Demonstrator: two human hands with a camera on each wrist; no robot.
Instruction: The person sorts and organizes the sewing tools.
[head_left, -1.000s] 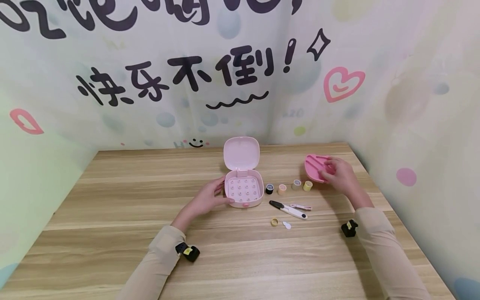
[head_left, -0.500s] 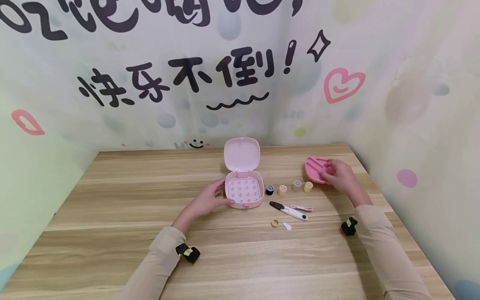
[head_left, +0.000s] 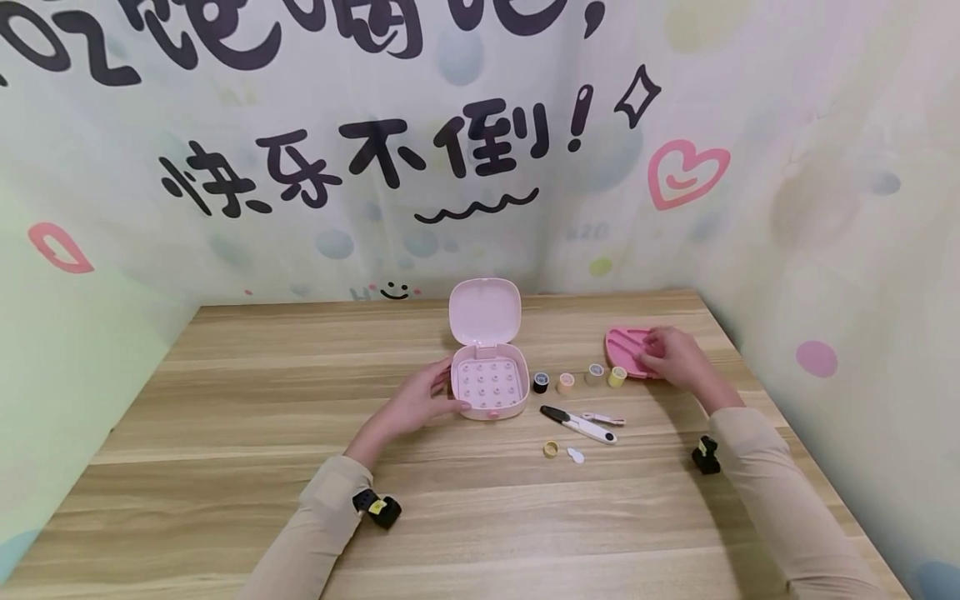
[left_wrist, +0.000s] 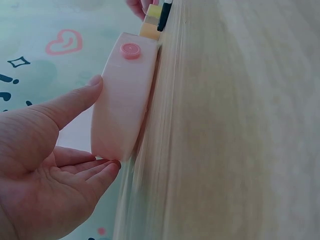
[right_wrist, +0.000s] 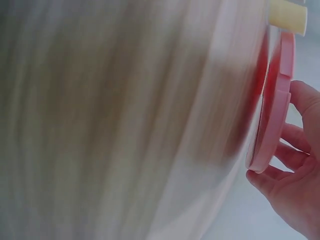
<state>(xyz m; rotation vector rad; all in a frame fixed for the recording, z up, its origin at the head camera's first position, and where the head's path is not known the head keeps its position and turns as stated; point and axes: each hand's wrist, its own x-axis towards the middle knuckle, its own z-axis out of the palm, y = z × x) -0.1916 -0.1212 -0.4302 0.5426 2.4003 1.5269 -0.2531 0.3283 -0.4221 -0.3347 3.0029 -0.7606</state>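
Note:
A light pink sewing box point(head_left: 489, 411) stands with its lid raised, rows of small pegs showing inside. My left hand point(head_left: 412, 404) holds its left side, thumb at the front rim and fingers along the side; in the left wrist view the thumb touches the box wall point(left_wrist: 120, 100) near the round pink button. On the right, my right hand point(head_left: 681, 360) grips a darker pink slotted tray point(head_left: 624, 353) by its right part. Thumb and fingertips meet the tray edge point(right_wrist: 276, 122) in the right wrist view, the tray tilted close over the tabletop.
Between box and tray stand thread spools: black point(head_left: 541, 382), peach point(head_left: 566, 383), grey point(head_left: 596, 372) and yellow point(head_left: 617, 377). Thread snips point(head_left: 579, 424), a small pinkish strip point(head_left: 604, 419), a gold ring-shaped thimble point(head_left: 551, 449) and a white needle threader point(head_left: 575, 455) lie nearer. A printed curtain backs the table.
My right hand has brought the pink tray slightly nearer and to the left, and its tilt has changed. My left hand has stayed at the box. The head view has shifted a little.

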